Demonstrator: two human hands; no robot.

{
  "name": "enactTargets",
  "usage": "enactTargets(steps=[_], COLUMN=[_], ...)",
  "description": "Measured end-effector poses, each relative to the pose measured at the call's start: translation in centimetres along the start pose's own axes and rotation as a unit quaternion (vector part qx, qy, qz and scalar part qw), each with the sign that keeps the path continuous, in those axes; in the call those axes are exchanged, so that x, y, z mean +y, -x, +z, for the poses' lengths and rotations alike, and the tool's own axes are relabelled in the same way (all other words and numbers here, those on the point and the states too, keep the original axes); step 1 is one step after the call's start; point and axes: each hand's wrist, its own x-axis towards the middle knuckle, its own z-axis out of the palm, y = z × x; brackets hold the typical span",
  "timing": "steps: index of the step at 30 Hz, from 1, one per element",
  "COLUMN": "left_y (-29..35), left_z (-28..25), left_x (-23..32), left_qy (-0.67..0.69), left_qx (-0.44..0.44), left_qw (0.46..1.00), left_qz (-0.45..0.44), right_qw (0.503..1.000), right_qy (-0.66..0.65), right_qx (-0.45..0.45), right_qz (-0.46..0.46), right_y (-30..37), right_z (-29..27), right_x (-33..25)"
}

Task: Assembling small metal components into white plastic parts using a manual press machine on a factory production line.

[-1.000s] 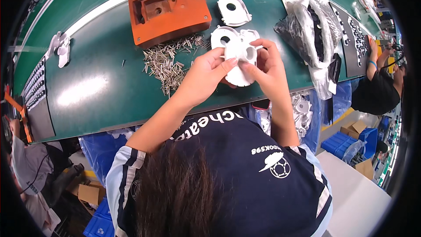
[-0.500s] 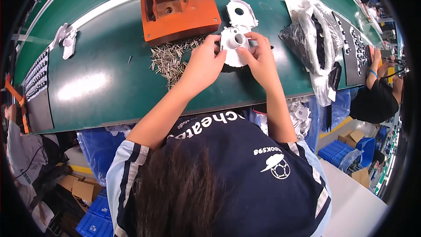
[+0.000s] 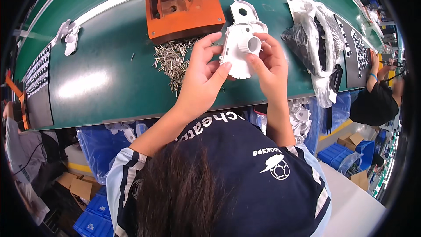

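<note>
Handling: two-handed positioning of white flat-faced plastic shell (image 3: 236, 55), I judge; next move would call for steady edge grip.
Left hand (image 3: 202, 70): thumb pinching lower-left edge, index spread away.
Right hand (image 3: 272, 63): fingers round right edge, thumb beside tube.
Shell: raised hollow tube (image 3: 244, 46); held above green worktop (image 3: 109, 101).

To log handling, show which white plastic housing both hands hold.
The round-tubed white plastic housing between left hand and right hand; the white housing beyond it and leftmost white housing lie unheld.
</note>
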Motion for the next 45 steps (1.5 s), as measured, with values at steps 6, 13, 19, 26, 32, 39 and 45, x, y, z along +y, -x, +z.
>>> enactTargets(steps=[6,13,19,26,32,39,45], left_y=[0.7,1.0,1.2,-1.3,-5.7,-6.0,-8.8], left_z=[-1.0,-2.5,-4.2,-5.9,-8.2,-9.4,-11.7], left_x=[0.2,0.7,1.5,4.0,6.0,6.2,3.7], left_qy=[-0.056,-0.164,-0.208,-0.138,-0.386,-0.59,-0.657], left_qx=[0.041,0.114,0.113,0.105,0.146,0.067,0.014], left_qw=[0.997,0.969,0.957,0.978,0.906,0.766,0.68], left_qz=[0.043,0.149,0.165,0.118,0.095,0.247,0.326], right_qw=[0.993,0.993,0.984,0.971,0.951,0.952,0.957], right_qy=[-0.091,-0.065,-0.098,-0.02,0.02,0.007,0.061], right_qx=[0.071,-0.07,-0.105,-0.167,-0.195,-0.149,-0.153], right_qz=[-0.035,0.064,0.103,0.168,0.238,0.268,0.24], right_y=[-0.1,-0.2,-1.1,-4.5,-11.1,-16.0,-17.2], right_z=[1.8,1.2,2.0,3.0,3.6,5.6,6.1], right_x=[-0.8,-0.9,-1.1,-2.1,-1.9,-0.8,-0.6])
